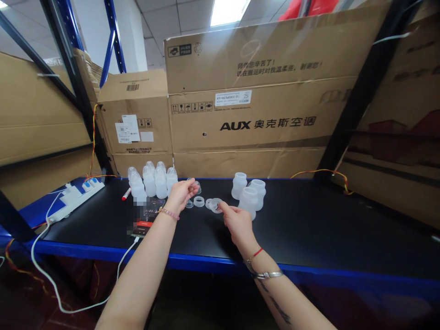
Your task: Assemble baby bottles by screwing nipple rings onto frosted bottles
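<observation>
The left hand pinches a clear plastic ring by its edge between the fingers; the right hand pinches a frosted ring at its rim, both just right of the upright frosted bottles on the bench.

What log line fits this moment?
left hand: clear plastic ring | right hand: second clear plastic ring | nearby: frosted plastic bottles; black workbench

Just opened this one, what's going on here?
A person is working at a black bench. Their left hand holds a clear plastic piece, and their right hand pinches a clear ring. More rings lie between narrow frosted bottles and three wider frosted bottles.
</observation>
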Demonstrator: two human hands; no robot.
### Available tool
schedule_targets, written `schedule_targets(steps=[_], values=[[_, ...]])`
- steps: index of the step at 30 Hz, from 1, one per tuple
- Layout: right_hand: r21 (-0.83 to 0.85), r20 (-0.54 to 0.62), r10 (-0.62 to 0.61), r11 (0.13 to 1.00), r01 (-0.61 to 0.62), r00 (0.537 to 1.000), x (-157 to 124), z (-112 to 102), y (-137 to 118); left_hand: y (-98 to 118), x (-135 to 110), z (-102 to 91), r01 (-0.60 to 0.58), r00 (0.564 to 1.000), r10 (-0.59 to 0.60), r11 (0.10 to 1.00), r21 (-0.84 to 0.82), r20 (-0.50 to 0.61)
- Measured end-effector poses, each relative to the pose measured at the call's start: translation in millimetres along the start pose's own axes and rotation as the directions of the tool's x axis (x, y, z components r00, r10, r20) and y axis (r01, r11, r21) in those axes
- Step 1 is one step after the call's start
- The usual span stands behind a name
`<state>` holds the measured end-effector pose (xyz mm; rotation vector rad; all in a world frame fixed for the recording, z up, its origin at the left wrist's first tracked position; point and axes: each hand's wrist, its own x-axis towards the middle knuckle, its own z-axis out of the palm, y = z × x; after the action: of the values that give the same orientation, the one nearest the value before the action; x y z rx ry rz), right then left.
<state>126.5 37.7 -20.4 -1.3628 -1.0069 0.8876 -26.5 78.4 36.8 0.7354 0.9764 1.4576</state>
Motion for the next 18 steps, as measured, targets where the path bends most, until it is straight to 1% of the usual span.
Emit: schedule_targets(steps=[5,8,10,14,18], values=[[-0.050,-0.023,0.003,0.999,-0.004,1.000,-0.7,-1.5,-0.1,7.0,2.4,-9.3,-0.008,0.994,0.037,0.961,0.278,-0.099],[-0.091,-0.048,-0.019,0.996,0.014,0.999,1.8,-2.5,2.3,7.5,1.5,-14.8,0.020,0.997,0.009,0.928,0.372,-0.077],[-0.117,-0.072,-0.038,0.993,0.030,0.997,4.4,-3.1,5.3,6.3,-1.0,-18.9,0.042,0.999,-0.024,0.914,0.404,-0.048],[-0.154,-0.101,-0.074,0.986,0.057,0.992,7.7,-4.6,9.3,2.3,-8.1,-28.7,0.036,0.999,-0.036,0.899,0.436,-0.008],[-0.181,-0.111,-0.086,0.981,0.065,0.990,4.5,-6.3,4.1,-3.2,-16.2,-37.7,0.093,0.991,-0.123,0.914,0.394,0.051]])
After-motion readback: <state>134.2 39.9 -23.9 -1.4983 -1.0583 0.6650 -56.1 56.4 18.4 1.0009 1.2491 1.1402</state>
